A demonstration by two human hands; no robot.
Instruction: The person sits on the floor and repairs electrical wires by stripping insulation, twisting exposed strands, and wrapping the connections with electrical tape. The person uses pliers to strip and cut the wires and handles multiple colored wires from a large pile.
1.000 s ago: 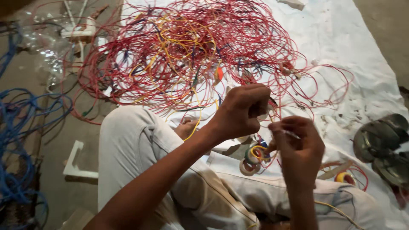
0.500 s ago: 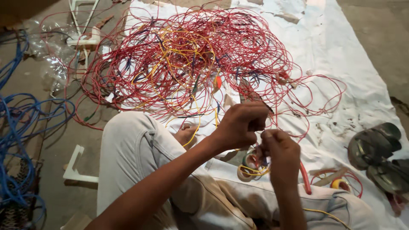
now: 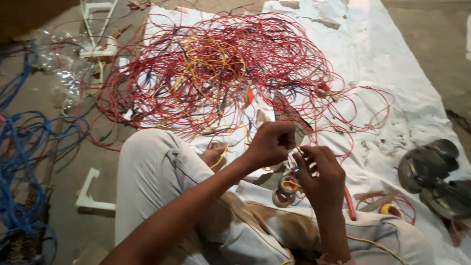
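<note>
While the left hand (image 3: 270, 143) is curled into a fist around a thin wire, the right hand (image 3: 319, 172) sits just beside it with fingers (image 3: 314, 153) bent, pinching what looks like the same strand; the wire itself is too fine to follow between them. Just below both hands lie small tape rolls (image 3: 286, 189), resting against the person's pale trousers (image 3: 157, 172). Beyond the hands, a big tangle of red wires (image 3: 221, 68), with yellow and dark strands mixed in, spreads over a white sheet (image 3: 407, 98) on the floor. Blue cable (image 3: 24, 142) is heaped at far left, and grey sandals (image 3: 434, 176) lie at right.
</note>
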